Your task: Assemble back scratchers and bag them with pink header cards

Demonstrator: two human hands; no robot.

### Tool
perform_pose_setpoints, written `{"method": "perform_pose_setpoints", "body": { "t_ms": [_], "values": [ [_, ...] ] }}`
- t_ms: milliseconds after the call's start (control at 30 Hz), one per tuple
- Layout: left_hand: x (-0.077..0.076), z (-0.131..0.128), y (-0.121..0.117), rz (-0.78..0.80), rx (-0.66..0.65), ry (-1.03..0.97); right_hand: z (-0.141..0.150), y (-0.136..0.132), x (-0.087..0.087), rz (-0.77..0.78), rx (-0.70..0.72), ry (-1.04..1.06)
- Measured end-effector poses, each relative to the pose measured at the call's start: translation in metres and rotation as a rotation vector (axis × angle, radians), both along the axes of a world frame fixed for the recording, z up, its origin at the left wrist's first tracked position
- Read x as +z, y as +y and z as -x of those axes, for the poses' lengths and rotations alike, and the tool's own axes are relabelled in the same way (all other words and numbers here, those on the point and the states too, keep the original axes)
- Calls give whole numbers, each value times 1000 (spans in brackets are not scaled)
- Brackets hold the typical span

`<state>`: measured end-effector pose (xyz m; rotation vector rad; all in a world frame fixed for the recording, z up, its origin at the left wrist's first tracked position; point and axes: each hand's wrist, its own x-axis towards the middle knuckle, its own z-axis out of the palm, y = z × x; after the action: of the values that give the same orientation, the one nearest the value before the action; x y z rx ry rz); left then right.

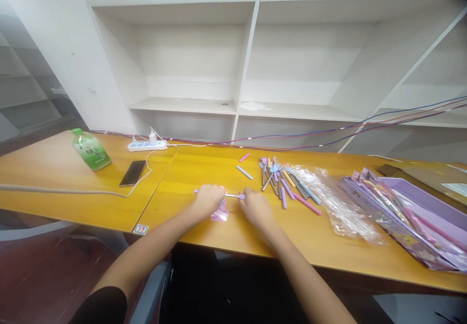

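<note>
Between my hands a telescopic back scratcher (pixel 232 195) lies level, with a thin metal rod and purple ends. My left hand (pixel 211 198) is closed around its handle, whose purple tip sticks out on the left. At the other end my right hand (pixel 255 207) pinches the purple end piece. Beneath my left hand lies a small shiny pink wrapper (pixel 220 213), partly covered by the fingers. To the right of my hands is a loose pile of back scratchers (pixel 280 178) with coloured claws, metal rods and coloured grips. A blue tube (pixel 244 172) and a pink tube (pixel 244 157) lie apart from it.
Crumpled clear plastic (pixel 339 207) and an open purple box (pixel 394 207) with wrapped items are at the right, by a cardboard box (pixel 430 180). At the left are a green bottle (pixel 91 151), a phone (pixel 132 173) and a power strip (pixel 146 145). White shelving (pixel 189 110) stands behind.
</note>
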<state>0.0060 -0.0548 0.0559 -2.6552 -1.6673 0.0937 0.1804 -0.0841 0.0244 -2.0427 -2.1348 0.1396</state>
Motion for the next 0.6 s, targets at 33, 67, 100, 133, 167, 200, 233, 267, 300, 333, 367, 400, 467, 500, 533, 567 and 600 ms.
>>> {"method": "perform_pose_setpoints", "body": {
  "t_ms": [33, 67, 100, 133, 167, 200, 233, 267, 300, 333, 367, 400, 467, 500, 533, 567, 600],
  "values": [
    [0, 4, -1, -1, -9, 3, -5, -1, 2, -8, 4, -21],
    [1, 8, -2, -6, -19, 5, -10, -2, 4, -21, 7, -47],
    [1, 11, -2, -17, -27, 3, -14, -3, 6, -33, 13, -76],
    [2, 13, -3, -31, -36, -3, -17, -3, 8, -45, 20, -106],
    [2, 14, -4, -48, -43, -12, -18, -4, 9, -55, 28, -136],
    [2, 14, -5, -62, -49, -19, -19, -4, 10, -57, 34, -165],
    [2, 14, -5, -72, -51, -22, -19, -4, 10, -55, 40, -189],
    [2, 13, -6, -80, -53, -20, -18, -5, 10, -52, 43, -209],
    [2, 12, -6, -85, -58, -13, -18, -5, 10, -50, 44, -223],
    [1, 11, -7, -89, -64, -3, -17, -6, 9, -51, 44, -232],
    [-1, 11, -7, -94, -73, 7, -15, -7, 9, -54, 45, -235],
    [-2, 10, -7, -101, -83, 13, -14, -8, 9, -60, 49, -234],
    [-5, 11, -6, -116, -103, 19, -13, -11, 11, -70, 59, -226],
    [-6, 14, -5, -121, -108, 21, -16, -12, 12, -74, 67, -221],
    [-6, 19, -4, -125, -110, 25, -22, -13, 14, -75, 77, -215],
    [-6, 28, -2, -126, -109, 29, -32, -14, 17, -69, 84, -204],
    [-4, 41, 0, -129, -105, 34, -47, -15, 19, -61, 79, -190]
  ]
}}
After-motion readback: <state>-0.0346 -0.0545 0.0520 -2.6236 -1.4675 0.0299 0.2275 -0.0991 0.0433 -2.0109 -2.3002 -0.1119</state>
